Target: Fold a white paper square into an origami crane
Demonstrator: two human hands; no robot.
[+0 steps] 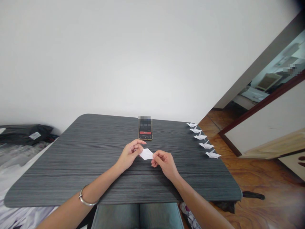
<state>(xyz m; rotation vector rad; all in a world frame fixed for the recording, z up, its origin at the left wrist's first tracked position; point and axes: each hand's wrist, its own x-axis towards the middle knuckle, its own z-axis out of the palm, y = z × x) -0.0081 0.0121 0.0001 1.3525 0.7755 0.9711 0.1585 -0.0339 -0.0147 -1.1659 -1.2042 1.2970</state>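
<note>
A small folded piece of white paper [146,154] is held just above the dark grey table [71,165], between both hands. My left hand [130,153] pinches its left corner with fingers closed. My right hand [163,160] pinches its right edge, fingers curled. A silver bangle [85,198] sits on my left wrist.
A phone [145,128] lies on the table beyond the hands. Several white paper cranes [202,140] stand in a row along the table's right edge. A dark bag [23,133] lies at the far left. Wooden floor [262,178] and a doorway are to the right.
</note>
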